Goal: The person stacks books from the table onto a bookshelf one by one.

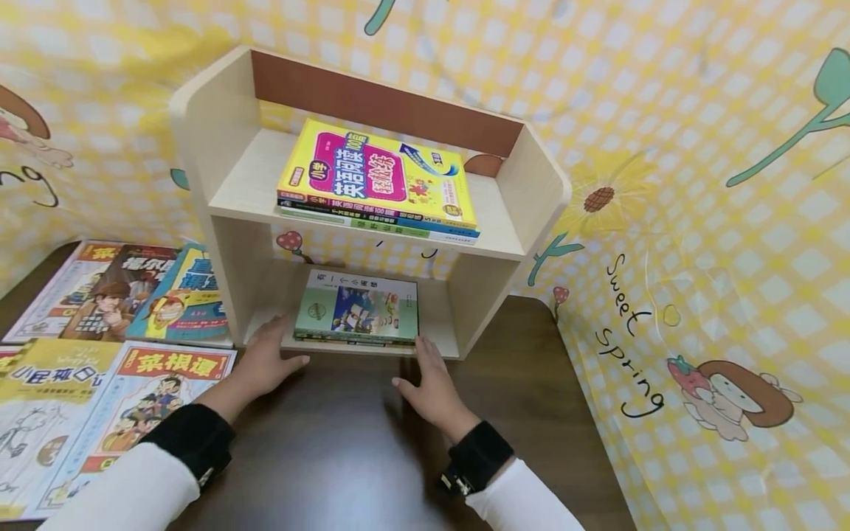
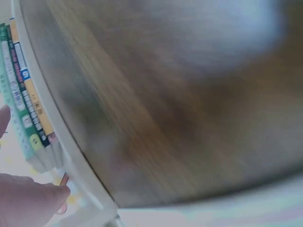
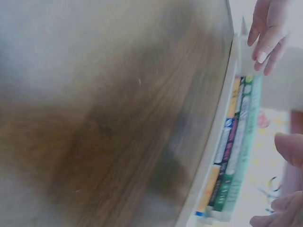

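Observation:
On the lower shelf of a small pale wooden bookshelf (image 1: pixel 488 295) lies a stack of books (image 1: pixel 358 306), its top cover pale green with a picture. The left hand (image 1: pixel 267 360) is at the shelf's front edge, left of the stack, fingers extended and thumb apart. At the stack's front right corner, the right hand (image 1: pixel 433 387) reaches in with straight fingers, fingertips right by the books. The spines of the stack (image 2: pixel 28 94) show in the left wrist view. In the right wrist view the same spines (image 3: pixel 232 146) lie between the two hands.
A second stack with a yellow book (image 1: pixel 378 173) on top lies on the upper shelf. Several magazines (image 1: pixel 149 413) cover the dark wooden table (image 1: pixel 332 450) at the left. Yellow checked cloth (image 1: pixel 717 243) hangs behind and at the right.

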`<state>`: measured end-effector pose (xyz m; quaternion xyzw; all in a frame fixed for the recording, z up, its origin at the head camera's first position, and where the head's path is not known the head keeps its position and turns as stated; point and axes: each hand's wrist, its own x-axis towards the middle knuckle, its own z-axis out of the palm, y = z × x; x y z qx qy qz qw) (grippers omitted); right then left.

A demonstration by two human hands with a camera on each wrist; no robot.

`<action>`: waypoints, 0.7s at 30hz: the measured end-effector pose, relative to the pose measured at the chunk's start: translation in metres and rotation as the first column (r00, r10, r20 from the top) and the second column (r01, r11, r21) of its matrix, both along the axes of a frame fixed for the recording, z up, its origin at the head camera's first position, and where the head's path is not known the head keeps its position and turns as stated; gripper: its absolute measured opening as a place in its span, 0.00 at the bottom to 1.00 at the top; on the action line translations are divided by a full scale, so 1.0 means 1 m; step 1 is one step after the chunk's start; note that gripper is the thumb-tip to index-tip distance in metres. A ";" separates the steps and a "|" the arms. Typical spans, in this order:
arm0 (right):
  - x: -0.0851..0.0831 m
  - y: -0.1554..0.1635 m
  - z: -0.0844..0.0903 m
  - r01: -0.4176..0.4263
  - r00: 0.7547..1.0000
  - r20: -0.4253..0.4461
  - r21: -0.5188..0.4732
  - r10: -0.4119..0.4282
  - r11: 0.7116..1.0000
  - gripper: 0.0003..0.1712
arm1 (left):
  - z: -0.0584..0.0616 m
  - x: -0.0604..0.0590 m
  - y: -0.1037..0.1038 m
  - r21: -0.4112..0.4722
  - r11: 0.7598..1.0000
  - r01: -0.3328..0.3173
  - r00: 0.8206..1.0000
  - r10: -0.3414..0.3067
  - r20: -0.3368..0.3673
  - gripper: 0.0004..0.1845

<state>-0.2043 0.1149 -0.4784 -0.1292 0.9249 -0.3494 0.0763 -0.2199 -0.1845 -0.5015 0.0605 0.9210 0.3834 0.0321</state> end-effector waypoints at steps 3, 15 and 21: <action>0.017 0.006 0.005 -0.022 1.000 0.003 0.024 0.022 0.999 0.49 | 0.011 0.017 -0.008 -0.010 1.000 -0.012 0.999 0.013 0.031 0.45; 0.054 0.006 0.013 -0.036 0.999 0.038 -0.010 0.036 0.999 0.54 | 0.036 0.064 -0.062 -0.055 0.981 -0.187 0.979 0.191 0.077 0.46; 0.067 0.004 0.005 -0.036 0.996 0.080 -0.046 0.040 0.998 0.55 | 0.029 0.095 -0.099 -0.269 0.892 -0.362 0.920 0.388 0.050 0.59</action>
